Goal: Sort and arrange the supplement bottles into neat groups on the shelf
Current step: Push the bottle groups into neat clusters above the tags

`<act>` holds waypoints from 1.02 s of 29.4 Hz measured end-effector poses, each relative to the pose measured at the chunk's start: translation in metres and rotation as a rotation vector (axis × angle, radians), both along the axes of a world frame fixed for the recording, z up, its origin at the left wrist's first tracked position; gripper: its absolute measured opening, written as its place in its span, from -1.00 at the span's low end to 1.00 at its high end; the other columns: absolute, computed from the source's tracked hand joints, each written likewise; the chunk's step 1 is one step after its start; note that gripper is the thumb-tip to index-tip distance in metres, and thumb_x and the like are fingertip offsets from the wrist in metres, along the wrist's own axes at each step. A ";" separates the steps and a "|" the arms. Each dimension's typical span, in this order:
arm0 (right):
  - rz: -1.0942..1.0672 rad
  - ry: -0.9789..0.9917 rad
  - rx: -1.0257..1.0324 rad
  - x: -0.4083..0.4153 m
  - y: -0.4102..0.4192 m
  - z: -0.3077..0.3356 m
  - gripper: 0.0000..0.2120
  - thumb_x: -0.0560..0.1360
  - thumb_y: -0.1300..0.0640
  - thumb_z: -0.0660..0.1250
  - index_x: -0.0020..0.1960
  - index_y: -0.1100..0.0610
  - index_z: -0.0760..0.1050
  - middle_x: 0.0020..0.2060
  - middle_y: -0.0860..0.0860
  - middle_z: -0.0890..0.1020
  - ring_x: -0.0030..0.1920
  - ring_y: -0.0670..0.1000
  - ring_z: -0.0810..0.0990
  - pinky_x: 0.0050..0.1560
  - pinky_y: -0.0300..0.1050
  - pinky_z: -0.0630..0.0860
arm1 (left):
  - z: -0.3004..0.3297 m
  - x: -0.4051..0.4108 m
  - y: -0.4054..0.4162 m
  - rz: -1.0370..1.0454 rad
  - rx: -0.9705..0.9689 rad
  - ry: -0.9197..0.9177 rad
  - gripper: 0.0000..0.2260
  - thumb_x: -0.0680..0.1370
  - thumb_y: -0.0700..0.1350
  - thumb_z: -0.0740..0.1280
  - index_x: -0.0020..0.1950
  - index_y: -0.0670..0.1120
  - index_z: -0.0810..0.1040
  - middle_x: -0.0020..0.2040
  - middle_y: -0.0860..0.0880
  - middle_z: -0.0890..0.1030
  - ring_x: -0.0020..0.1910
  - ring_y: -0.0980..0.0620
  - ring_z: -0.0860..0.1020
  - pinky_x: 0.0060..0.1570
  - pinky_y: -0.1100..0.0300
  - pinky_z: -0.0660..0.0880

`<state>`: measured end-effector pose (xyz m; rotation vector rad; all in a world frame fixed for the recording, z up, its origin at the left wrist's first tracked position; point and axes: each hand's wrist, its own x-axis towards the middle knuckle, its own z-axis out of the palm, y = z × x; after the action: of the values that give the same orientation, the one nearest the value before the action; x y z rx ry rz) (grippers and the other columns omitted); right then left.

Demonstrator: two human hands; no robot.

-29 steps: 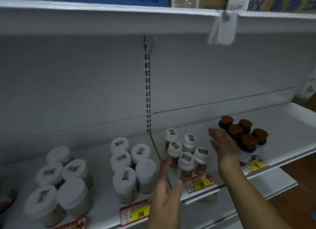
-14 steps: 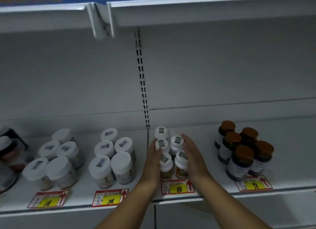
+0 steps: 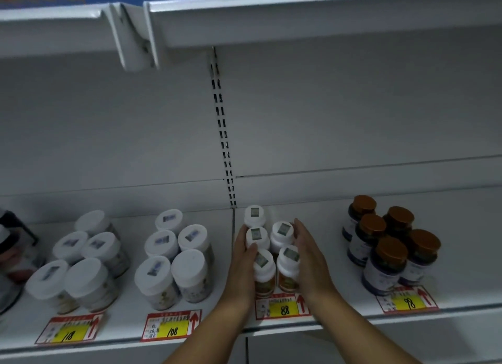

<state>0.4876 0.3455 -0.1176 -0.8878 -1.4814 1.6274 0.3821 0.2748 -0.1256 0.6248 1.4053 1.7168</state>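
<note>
Several small white-capped bottles (image 3: pixel 282 230) with orange labels stand in a tight cluster on the white shelf (image 3: pixel 334 282), just right of the slotted upright. My left hand (image 3: pixel 241 263) presses flat against the cluster's left side, its thumb lying over a cap. On the opposite side, my right hand (image 3: pixel 309 257) presses flat against the cluster. The cluster is squeezed between both palms. Right of it stands a group of dark bottles with brown caps (image 3: pixel 391 252). To the left are two groups of wider white-lidded jars (image 3: pixel 176 255) (image 3: pixel 81 260).
Red and yellow price tags line the shelf's front edge, among them the 88 tag (image 3: pixel 282 308) and the 98 tag (image 3: pixel 407 301). An upper shelf (image 3: pixel 298 16) overhangs. A dark item (image 3: pixel 13 244) sits at the far left. Bare shelf lies behind every group.
One second ago my hands were apart, the right near the brown-capped bottles. Both then closed on the small white-capped cluster and still press it; the view has swung left.
</note>
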 end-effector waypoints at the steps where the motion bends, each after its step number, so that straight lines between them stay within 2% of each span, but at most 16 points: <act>1: -0.013 -0.034 0.061 0.003 0.007 0.007 -0.70 0.60 0.00 0.07 0.32 -0.15 0.31 0.26 -0.20 0.40 0.20 -0.26 0.40 0.02 -0.53 0.30 | 0.000 -0.002 0.000 -0.009 0.012 -0.014 -0.53 0.48 0.07 0.26 0.39 0.12 0.34 0.36 -0.07 0.50 0.30 -0.14 0.49 0.34 -0.22 0.34; 3: -0.003 -0.113 0.214 -0.001 0.029 0.028 -0.75 0.58 0.01 0.13 0.24 -0.15 0.37 0.23 -0.19 0.42 0.18 -0.25 0.42 -0.07 -0.67 0.27 | -0.001 -0.005 0.000 0.000 0.020 -0.047 -0.56 0.56 0.03 0.22 0.44 0.10 0.27 0.44 -0.11 0.40 0.37 -0.19 0.40 0.39 -0.25 0.25; 4: 0.040 -0.195 0.291 -0.010 0.041 0.041 -0.75 0.57 0.00 0.15 0.24 -0.12 0.40 0.22 -0.17 0.44 0.18 -0.21 0.42 -0.07 -0.66 0.27 | 0.000 -0.005 0.000 0.008 0.017 -0.058 -0.56 0.58 0.03 0.21 0.45 0.11 0.25 0.47 -0.09 0.35 0.40 -0.18 0.36 0.41 -0.24 0.22; 8: 0.437 -0.619 0.511 -0.066 0.070 0.071 -0.64 0.57 -0.02 0.16 0.33 0.04 0.40 0.33 0.01 0.47 0.28 -0.03 0.44 0.16 -0.24 0.29 | 0.007 -0.006 0.001 0.008 0.019 -0.085 -0.40 0.45 0.21 0.25 0.47 0.16 0.20 0.48 -0.03 0.34 0.41 -0.10 0.37 0.42 -0.17 0.24; 10: 0.585 -0.741 0.591 -0.081 0.073 0.071 -0.64 0.58 0.03 0.15 0.32 0.15 0.42 0.32 0.10 0.49 0.28 0.07 0.45 0.13 -0.25 0.28 | 0.015 -0.005 0.003 -0.001 0.033 -0.119 -0.37 0.43 0.20 0.24 0.47 0.12 0.20 0.45 -0.06 0.38 0.38 -0.11 0.41 0.40 -0.17 0.27; 13: 0.635 -0.797 0.669 -0.084 0.075 0.066 -0.72 0.57 0.15 0.18 0.19 0.25 0.51 0.18 0.16 0.58 0.15 0.09 0.52 -0.07 -0.33 0.29 | 0.022 -0.007 0.005 -0.043 0.050 -0.152 -0.44 0.43 0.14 0.23 0.42 0.03 0.32 0.34 -0.16 0.50 0.28 -0.17 0.50 0.35 -0.19 0.35; 17: 0.623 -0.824 0.651 -0.083 0.073 0.067 -0.76 0.55 0.17 0.19 0.12 0.22 0.55 0.11 0.14 0.61 -0.01 0.00 0.51 -0.08 -0.24 0.32 | 0.032 -0.007 0.001 -0.133 0.021 -0.163 -0.32 0.34 0.21 0.24 0.40 -0.07 0.36 0.27 -0.24 0.55 0.23 -0.22 0.54 0.33 -0.22 0.35; 20: 0.644 -0.877 0.620 -0.081 0.068 0.074 -0.69 0.57 0.09 0.18 0.25 0.18 0.47 0.23 0.13 0.55 0.19 0.08 0.51 0.07 -0.20 0.36 | 0.042 -0.005 -0.004 -0.118 0.020 -0.144 -0.28 0.38 0.23 0.20 0.45 -0.11 0.28 0.36 -0.23 0.46 0.31 -0.21 0.46 0.38 -0.20 0.31; 22: 0.558 -0.824 0.602 -0.072 0.061 0.086 -0.59 0.57 -0.02 0.18 0.38 0.09 0.34 0.34 0.06 0.46 0.31 0.03 0.43 0.25 -0.19 0.31 | 0.043 -0.003 -0.005 -0.034 0.019 -0.062 -0.40 0.50 0.17 0.14 0.50 -0.01 0.17 0.48 -0.06 0.30 0.42 -0.07 0.34 0.42 0.02 0.26; 24: 0.382 -0.596 0.561 -0.049 0.051 0.101 -0.62 0.55 -0.05 0.20 0.34 -0.01 0.37 0.29 -0.08 0.49 0.30 -0.09 0.44 0.29 -0.23 0.30 | 0.048 0.002 -0.010 0.121 0.052 0.118 -0.57 0.62 -0.02 0.12 0.47 0.14 0.14 0.47 0.17 0.21 0.47 0.09 0.23 0.33 0.34 0.23; 25: 0.289 -0.456 0.567 -0.031 0.046 0.109 -0.68 0.54 -0.05 0.21 0.27 -0.06 0.43 0.21 -0.17 0.54 0.25 -0.17 0.47 0.28 -0.27 0.34 | 0.053 0.006 -0.015 0.168 0.110 0.190 -0.58 0.61 -0.04 0.15 0.44 0.21 0.18 0.47 0.22 0.21 0.48 0.14 0.20 0.33 0.37 0.22; 26: 0.177 -0.338 0.593 -0.009 0.040 0.115 -0.75 0.53 -0.07 0.21 0.18 -0.11 0.50 0.12 -0.25 0.58 0.18 -0.23 0.50 0.22 -0.34 0.38 | 0.062 0.013 -0.019 0.182 0.178 0.228 -0.58 0.57 0.00 0.18 0.41 0.26 0.24 0.48 0.23 0.24 0.47 0.16 0.21 0.37 0.29 0.23; 28: -0.153 -0.155 0.643 0.045 0.032 0.122 -0.77 0.50 -0.09 0.17 0.01 -0.14 0.58 -0.03 -0.16 0.65 0.00 -0.18 0.59 0.01 -0.51 0.41 | 0.076 0.034 -0.026 0.185 0.284 0.289 -0.55 0.46 0.09 0.19 0.36 0.26 0.35 0.42 0.27 0.36 0.43 0.22 0.29 0.36 0.15 0.31; 29: -0.343 -0.076 0.642 0.071 0.033 0.120 -0.74 0.50 -0.07 0.14 -0.06 -0.12 0.61 -0.09 -0.09 0.66 -0.06 -0.09 0.60 -0.03 -0.49 0.44 | 0.080 0.045 -0.025 0.157 0.293 0.318 -0.54 0.41 0.15 0.19 0.33 0.27 0.39 0.39 0.31 0.39 0.39 0.29 0.32 0.31 0.18 0.36; 30: -0.505 0.008 0.610 0.095 0.037 0.115 -0.72 0.51 -0.04 0.12 -0.12 -0.09 0.61 -0.13 -0.07 0.67 -0.06 -0.04 0.61 0.03 -0.38 0.48 | 0.079 0.057 -0.026 0.108 0.284 0.331 -0.52 0.37 0.21 0.20 0.30 0.26 0.43 0.37 0.32 0.41 0.37 0.34 0.32 0.28 0.25 0.38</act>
<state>0.5824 0.3828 -0.0022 -0.8055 -1.4706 0.7483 0.4386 0.2491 -0.0461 1.0450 1.4483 1.9862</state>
